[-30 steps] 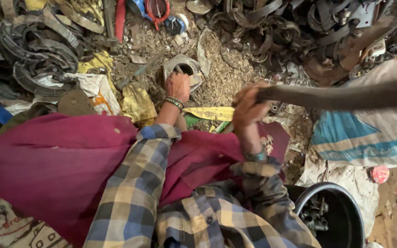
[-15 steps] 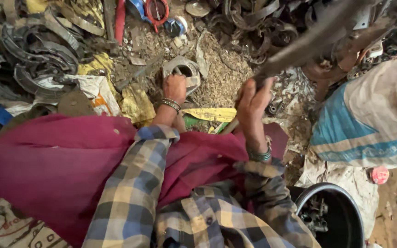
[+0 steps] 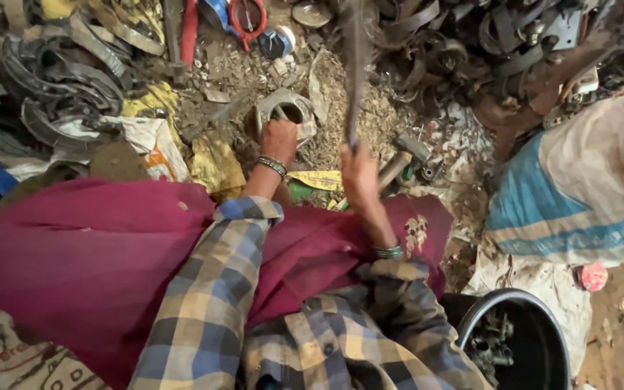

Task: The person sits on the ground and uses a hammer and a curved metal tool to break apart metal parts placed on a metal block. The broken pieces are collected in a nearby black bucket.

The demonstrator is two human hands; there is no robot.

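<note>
Two hands: both at work over a dirt floor strewn with scrap metal.
Far left: a heap of curved dark metal strips (image 3: 45, 87) lies on the ground, well apart from the hands.
Lap: a magenta cloth (image 3: 88, 253) covers the person's legs, with plaid sleeves (image 3: 204, 296) reaching forward over it.
Left hand (image 3: 279, 139): fingers curled down onto the rim of a grey metal ring part (image 3: 285, 112), pinning it on the ground; beaded bangles sit at the wrist.
Right hand (image 3: 359, 173): closed tight around a long dark rod (image 3: 355, 72), blurred, standing nearly upright just right of the ring part.
Lower right: a black bucket (image 3: 536, 318) holds small metal pieces.
Far right: a blue and white sack (image 3: 579, 202) lies beside the scrap.
</note>
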